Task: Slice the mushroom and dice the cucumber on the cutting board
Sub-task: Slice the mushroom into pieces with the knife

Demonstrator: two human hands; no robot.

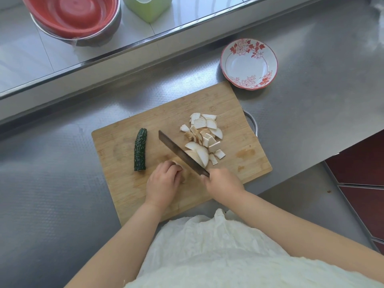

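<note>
Mushroom slices [204,135] lie heaped on the right half of the wooden cutting board [245,142], pale wedges and strips piled loosely together. The left hand [164,181] is curled down over what remains of the mushroom [186,172], its grip closed on that last piece near the board's front edge; most of the piece is hidden under the fingers. The right hand [223,182] has its grip clenched around the handle of a knife [180,155], whose long dark blade runs diagonally up and to the left, lying between the left hand and the cut slices, its edge down against the nearest slices. A short piece of cucumber [140,149], dark green and bumpy, rests whole on the left part of the board, well apart from the blade. The board sits askew on a steel surface [52,183]. Just beyond the board's far right corner stands a white dish [249,63] painted with red flowers. On the ledge behind are a red basin [70,15] nested in a metal one, and a green container [148,8] beside it.
</note>
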